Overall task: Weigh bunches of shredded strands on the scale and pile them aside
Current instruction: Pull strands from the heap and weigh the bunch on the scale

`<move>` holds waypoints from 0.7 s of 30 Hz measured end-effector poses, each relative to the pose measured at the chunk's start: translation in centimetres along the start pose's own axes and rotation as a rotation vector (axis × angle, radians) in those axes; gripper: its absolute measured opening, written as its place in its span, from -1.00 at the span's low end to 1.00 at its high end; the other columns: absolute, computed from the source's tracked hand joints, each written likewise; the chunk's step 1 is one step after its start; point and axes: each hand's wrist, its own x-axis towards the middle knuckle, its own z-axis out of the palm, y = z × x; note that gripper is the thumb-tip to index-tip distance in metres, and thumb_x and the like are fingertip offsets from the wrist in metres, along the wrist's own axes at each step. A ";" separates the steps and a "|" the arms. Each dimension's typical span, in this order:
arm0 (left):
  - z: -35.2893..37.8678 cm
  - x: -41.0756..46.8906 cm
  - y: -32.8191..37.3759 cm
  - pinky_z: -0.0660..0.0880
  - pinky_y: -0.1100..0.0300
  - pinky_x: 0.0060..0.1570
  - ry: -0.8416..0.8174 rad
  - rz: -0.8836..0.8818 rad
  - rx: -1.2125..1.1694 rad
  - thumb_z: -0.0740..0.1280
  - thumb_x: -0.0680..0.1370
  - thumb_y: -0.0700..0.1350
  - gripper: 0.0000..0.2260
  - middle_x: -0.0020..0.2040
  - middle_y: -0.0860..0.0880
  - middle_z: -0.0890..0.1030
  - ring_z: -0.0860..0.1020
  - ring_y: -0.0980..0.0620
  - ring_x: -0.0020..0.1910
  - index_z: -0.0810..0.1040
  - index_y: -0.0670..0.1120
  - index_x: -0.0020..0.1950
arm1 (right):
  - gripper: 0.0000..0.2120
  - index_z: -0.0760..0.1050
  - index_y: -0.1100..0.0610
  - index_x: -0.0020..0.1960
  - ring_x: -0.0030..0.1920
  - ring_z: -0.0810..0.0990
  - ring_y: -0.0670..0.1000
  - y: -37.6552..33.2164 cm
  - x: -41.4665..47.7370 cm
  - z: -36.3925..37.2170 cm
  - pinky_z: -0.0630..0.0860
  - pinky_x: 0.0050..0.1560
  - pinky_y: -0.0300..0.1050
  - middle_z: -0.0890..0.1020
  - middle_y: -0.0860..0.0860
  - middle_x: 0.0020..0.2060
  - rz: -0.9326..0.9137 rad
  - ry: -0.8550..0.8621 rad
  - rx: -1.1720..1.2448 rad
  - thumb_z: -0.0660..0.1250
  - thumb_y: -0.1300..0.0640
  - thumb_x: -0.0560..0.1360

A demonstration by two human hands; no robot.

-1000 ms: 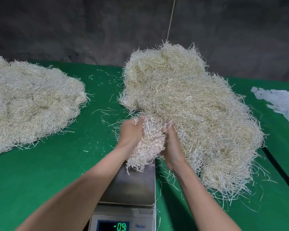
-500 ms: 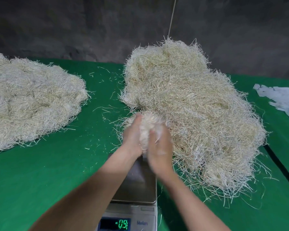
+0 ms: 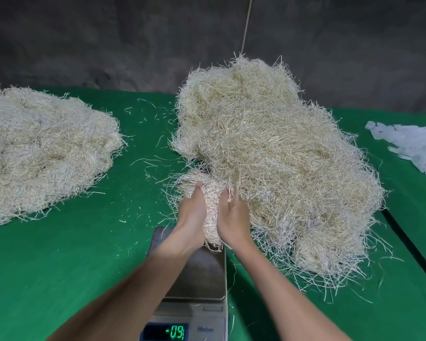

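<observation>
over the scale [image 3: 202,274], fingers [image 3: 233,196] round a bunch [image 3: 212,212]

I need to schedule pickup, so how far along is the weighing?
Looks done: a sizeable pile sits set aside on the left, seemingly weighed already. In hand: the left hand and right hand grip one bunch above the scale, whose pan is bare and display reads -0.9. Left: that bunch needs weighing, and the big heap beside the scale awaits, so plenty remains.
</observation>
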 end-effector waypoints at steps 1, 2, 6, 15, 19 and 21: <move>0.0 -0.1 0.3 0.27 -0.23 0.35 -0.004 0.009 -0.001 0.23 0.55 0.22 -0.37 0.42 -0.23 0.35 0.35 -0.25 0.38 0.27 -0.18 0.46 | -0.58 0.32 0.23 0.34 -0.35 0.26 -0.10 0.1 -0.1 -0.4 0.37 -0.13 -0.14 0.27 -0.15 -0.38 0.034 -0.054 0.056 -0.03 0.00 0.64; -0.1 0.0 0.6 0.27 -0.25 0.34 0.006 0.037 0.002 0.23 0.54 0.22 -0.36 0.41 -0.22 0.36 0.35 -0.24 0.37 0.27 -0.19 0.46 | -0.63 0.39 0.18 0.25 -0.38 0.29 -0.15 0.4 -0.4 -0.9 0.46 -0.15 -0.20 0.29 -0.18 -0.43 0.087 -0.129 0.187 0.00 -0.03 0.64; -1.4 1.3 1.5 0.41 -0.14 0.22 0.108 0.142 0.002 0.20 0.57 0.20 -0.39 -0.07 -0.15 0.49 0.46 -0.06 -0.06 0.35 -0.29 0.36 | -0.72 0.37 0.00 0.11 -0.20 0.59 -0.16 0.9 -1.5 -4.0 0.58 -0.20 -0.21 0.57 -0.05 -0.10 0.294 -0.411 0.769 0.35 0.18 0.46; 0.6 -1.8 0.4 0.51 0.28 -0.26 -0.051 0.309 0.292 0.19 0.59 0.15 -0.54 -0.22 0.02 0.61 0.61 0.16 -0.21 0.43 -0.21 0.24 | -0.53 0.02 -0.35 0.43 0.48 -0.02 -0.16 -3.0 0.3 -3.8 -0.05 0.41 0.01 -0.03 -0.19 0.51 -0.233 -0.150 0.004 0.00 -0.29 0.55; 0.7 -1.8 2.9 0.46 0.27 -0.24 0.076 0.348 0.152 0.14 0.58 0.22 -0.61 -0.26 0.05 0.51 0.48 0.11 -0.29 0.49 -0.10 -0.05 | -0.56 0.30 -0.07 0.37 0.13 0.37 -0.44 -2.2 -1.5 -0.7 0.32 0.12 -0.50 0.43 -0.21 0.25 -0.102 -0.016 0.161 -0.03 -0.21 0.59; 0.5 -1.6 3.1 0.30 0.31 -0.46 0.148 0.526 0.163 0.19 0.61 0.07 -0.66 -0.43 0.05 0.34 0.29 0.11 -0.45 0.38 -0.08 -0.29 | -0.67 0.30 -0.09 0.19 -0.06 0.51 -0.25 -2.4 -2.2 0.5 0.44 -0.11 -0.28 0.53 -0.12 0.04 -0.089 0.047 0.165 -0.03 -0.24 0.56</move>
